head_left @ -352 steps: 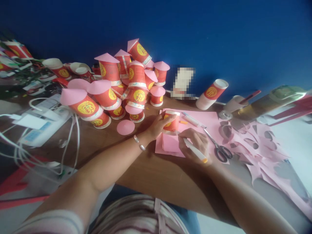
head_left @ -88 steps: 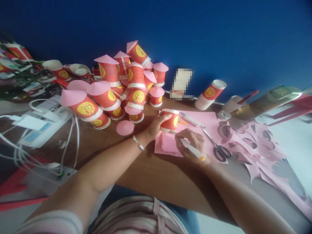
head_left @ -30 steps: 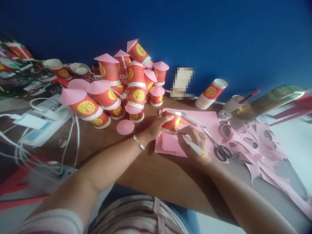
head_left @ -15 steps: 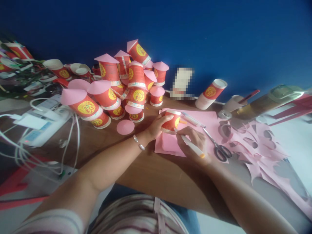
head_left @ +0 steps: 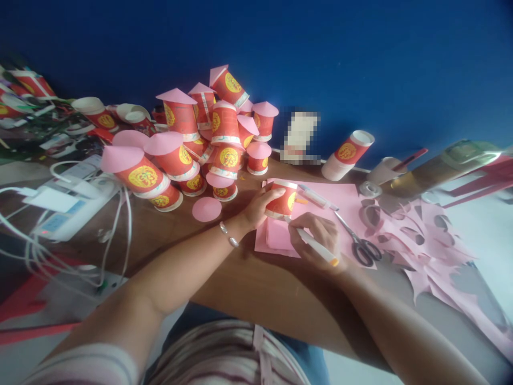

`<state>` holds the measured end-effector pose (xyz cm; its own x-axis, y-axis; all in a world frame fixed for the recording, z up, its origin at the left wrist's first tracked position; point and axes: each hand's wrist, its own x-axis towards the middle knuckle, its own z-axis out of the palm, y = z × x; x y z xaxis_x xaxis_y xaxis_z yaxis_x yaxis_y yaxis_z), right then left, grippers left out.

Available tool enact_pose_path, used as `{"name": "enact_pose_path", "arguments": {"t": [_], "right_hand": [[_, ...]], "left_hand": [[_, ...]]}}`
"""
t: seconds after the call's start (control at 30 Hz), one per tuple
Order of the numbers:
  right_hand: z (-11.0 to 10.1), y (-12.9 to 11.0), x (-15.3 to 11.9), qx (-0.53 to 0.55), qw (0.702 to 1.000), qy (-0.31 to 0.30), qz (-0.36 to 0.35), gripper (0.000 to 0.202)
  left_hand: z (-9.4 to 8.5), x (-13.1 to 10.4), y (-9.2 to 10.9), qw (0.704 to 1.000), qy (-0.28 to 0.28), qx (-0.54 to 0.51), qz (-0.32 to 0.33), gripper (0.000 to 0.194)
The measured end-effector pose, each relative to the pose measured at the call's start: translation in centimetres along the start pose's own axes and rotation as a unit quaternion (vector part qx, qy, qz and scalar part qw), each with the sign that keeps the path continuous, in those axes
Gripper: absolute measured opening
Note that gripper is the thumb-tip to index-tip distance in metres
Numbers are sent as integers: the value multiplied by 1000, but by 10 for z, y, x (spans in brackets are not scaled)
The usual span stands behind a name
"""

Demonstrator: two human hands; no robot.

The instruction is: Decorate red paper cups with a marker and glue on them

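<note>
My left hand (head_left: 258, 206) is wrapped round a red paper cup (head_left: 282, 199) with a yellow emblem and a pale band along its lower edge. My right hand (head_left: 318, 240) grips a white marker (head_left: 320, 247) with an orange end. The marker's tip is near the cup's lower band; whether it touches is hard to tell. Below the cup lie pink paper sheets (head_left: 278, 238). A second, clear-bodied pen (head_left: 315, 197) rests on the pink paper behind my right hand, and black-handled scissors (head_left: 364, 248) lie to its right.
Several red cups with pink cone tops (head_left: 226, 160) are piled at the back left. A pink paper disc (head_left: 207, 209) lies before them. A power strip (head_left: 76, 208) with white cables is at left. Stacked cups (head_left: 348, 155), a tape roll (head_left: 369, 188) and pink scraps (head_left: 420, 235) are at right.
My right hand has drawn the marker slightly down, away from the cup's lower band. The left hand and the cup have stayed nearly in place.
</note>
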<state>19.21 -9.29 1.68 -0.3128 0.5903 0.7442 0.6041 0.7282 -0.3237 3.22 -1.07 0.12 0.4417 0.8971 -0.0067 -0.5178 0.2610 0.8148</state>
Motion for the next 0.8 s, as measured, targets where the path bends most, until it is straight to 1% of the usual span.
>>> {"name": "enact_pose_path", "arguments": {"t": [0.1,0.23,0.37,0.5,0.67,0.8], "right_hand": [[0,0,0,-1,1000,-6,-3,12],[1,-1,1,-15,1000,4,-11,13],[1,-1,2,-19,999,18,-26,15],[1,-2,3,-10,999,12,-34,16],[1,-3,4,-11,999,15,-32,16],[1,-2,3,-13,999,16,-33,15]], "left_hand": [[0,0,0,1000,7,-12,3,32],[-1,1,0,1000,17,-18,-5,33],[1,0,1,999,22,-26,-6,29],[3,-1,4,998,30,-56,-3,26],[3,0,4,997,29,-75,4,26],[3,1,4,997,28,-73,-4,25]]}}
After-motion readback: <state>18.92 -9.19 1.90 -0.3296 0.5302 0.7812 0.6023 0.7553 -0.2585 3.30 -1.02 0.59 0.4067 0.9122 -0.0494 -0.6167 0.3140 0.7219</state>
